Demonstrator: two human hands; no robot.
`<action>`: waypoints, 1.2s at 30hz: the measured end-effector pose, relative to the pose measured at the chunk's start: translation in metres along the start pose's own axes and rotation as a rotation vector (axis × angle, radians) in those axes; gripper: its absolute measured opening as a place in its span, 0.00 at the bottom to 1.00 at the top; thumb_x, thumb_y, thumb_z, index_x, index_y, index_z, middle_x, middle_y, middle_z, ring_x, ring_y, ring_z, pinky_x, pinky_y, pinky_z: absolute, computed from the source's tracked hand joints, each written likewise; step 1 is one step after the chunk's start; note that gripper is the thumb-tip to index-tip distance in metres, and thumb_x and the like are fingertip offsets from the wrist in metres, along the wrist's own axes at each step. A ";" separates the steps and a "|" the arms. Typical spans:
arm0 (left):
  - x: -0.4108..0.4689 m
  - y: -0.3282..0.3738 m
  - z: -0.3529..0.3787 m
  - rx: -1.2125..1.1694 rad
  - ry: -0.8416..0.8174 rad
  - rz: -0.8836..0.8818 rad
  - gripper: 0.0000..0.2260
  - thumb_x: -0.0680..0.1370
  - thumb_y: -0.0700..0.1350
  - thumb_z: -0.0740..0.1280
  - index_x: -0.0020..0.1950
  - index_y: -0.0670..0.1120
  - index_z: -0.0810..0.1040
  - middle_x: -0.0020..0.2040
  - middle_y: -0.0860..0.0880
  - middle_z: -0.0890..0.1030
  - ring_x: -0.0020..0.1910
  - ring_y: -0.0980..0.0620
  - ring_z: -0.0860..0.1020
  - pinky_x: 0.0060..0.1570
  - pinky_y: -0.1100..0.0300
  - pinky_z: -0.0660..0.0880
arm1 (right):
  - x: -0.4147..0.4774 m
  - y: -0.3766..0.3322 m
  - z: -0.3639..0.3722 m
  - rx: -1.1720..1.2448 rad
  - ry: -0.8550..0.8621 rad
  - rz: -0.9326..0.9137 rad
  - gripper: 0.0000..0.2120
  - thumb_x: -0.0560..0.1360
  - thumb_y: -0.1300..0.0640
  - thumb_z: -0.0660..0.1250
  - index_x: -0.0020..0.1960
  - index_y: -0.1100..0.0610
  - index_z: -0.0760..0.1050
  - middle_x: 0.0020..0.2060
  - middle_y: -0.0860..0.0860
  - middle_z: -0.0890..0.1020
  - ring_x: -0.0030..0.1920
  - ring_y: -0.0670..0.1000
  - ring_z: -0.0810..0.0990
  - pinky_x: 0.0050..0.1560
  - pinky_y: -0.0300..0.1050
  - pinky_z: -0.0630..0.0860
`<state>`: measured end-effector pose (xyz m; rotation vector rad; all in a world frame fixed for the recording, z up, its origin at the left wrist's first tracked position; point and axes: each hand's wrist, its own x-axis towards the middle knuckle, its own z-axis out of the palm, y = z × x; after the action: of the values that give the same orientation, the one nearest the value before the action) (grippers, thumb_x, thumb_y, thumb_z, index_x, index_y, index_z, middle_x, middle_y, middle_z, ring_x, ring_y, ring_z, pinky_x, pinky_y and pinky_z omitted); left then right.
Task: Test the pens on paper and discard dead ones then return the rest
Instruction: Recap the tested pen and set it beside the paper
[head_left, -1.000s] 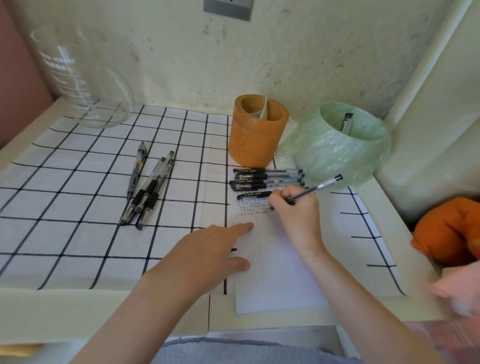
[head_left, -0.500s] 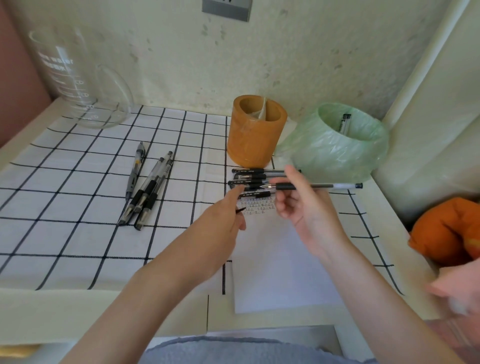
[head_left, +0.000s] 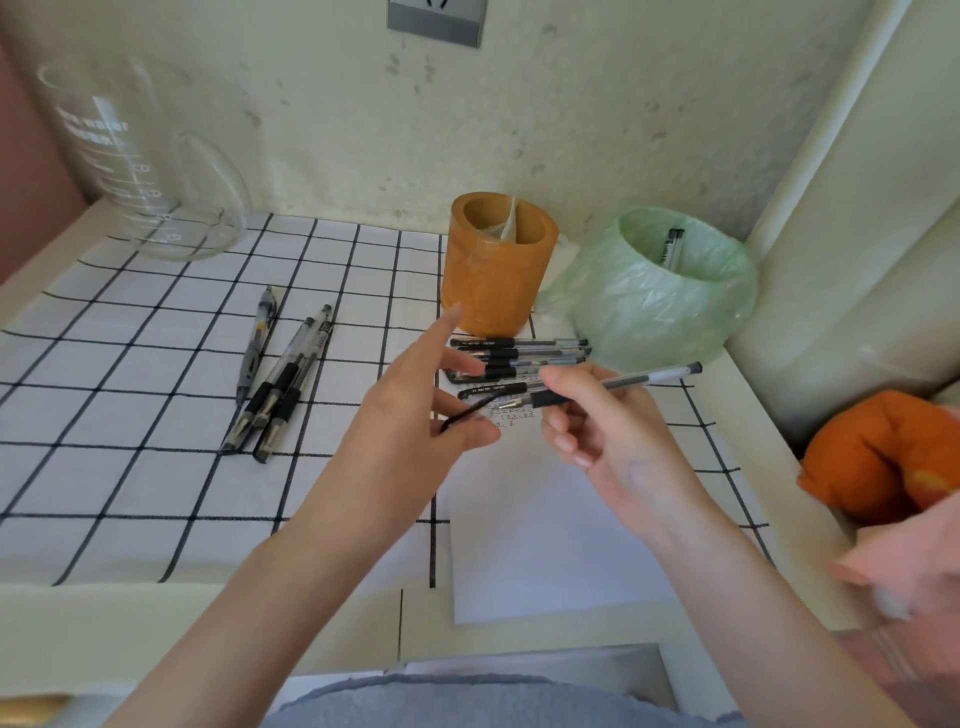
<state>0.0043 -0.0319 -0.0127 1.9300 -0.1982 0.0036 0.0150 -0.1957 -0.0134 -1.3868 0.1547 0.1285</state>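
My right hand (head_left: 608, 431) grips a clear pen with a black grip (head_left: 644, 378) above the white paper (head_left: 545, 545), tip pointing left. My left hand (head_left: 410, 415) pinches a black pen cap (head_left: 465, 414) just left of that tip, its other fingers spread. Small test scribbles mark the paper's top edge. Several capped pens (head_left: 519, 356) lie in a row behind my hands. Three more pens (head_left: 280, 384) lie to the left on the checked cloth. An orange pen holder (head_left: 496, 265) stands behind the row. A green-bagged bin (head_left: 660, 296) to its right holds two pens (head_left: 671, 248).
A large glass beaker (head_left: 140, 166) stands at the back left corner. An orange cloth bundle (head_left: 883, 452) lies off the desk's right edge. The wall runs close behind the holder and bin. A white panel rises on the right.
My right hand stopped writing and lifted the pen off the paper, turning it level. My left hand left the paper and rose holding the cap toward the pen tip.
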 end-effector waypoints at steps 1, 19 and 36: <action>0.000 0.001 0.001 -0.003 -0.005 0.008 0.38 0.71 0.38 0.72 0.73 0.60 0.56 0.54 0.60 0.74 0.44 0.58 0.79 0.50 0.64 0.77 | 0.000 0.000 0.001 -0.012 -0.010 0.003 0.13 0.75 0.62 0.66 0.34 0.57 0.68 0.22 0.51 0.71 0.22 0.48 0.66 0.20 0.35 0.58; -0.001 0.000 0.001 0.098 -0.024 0.100 0.39 0.70 0.39 0.73 0.72 0.60 0.57 0.54 0.59 0.74 0.44 0.56 0.79 0.49 0.66 0.76 | -0.005 -0.001 0.002 -0.129 -0.159 0.025 0.10 0.71 0.55 0.70 0.34 0.56 0.73 0.24 0.51 0.74 0.23 0.47 0.68 0.21 0.34 0.60; -0.007 -0.001 -0.002 0.164 0.029 0.023 0.13 0.76 0.51 0.65 0.32 0.51 0.72 0.22 0.53 0.71 0.24 0.57 0.70 0.24 0.71 0.65 | -0.005 0.001 0.004 0.039 -0.208 -0.027 0.14 0.72 0.54 0.64 0.45 0.65 0.79 0.28 0.52 0.79 0.28 0.47 0.74 0.26 0.35 0.69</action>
<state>-0.0019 -0.0287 -0.0130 2.0900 -0.2063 0.0652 0.0100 -0.1917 -0.0128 -1.3270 -0.0343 0.2452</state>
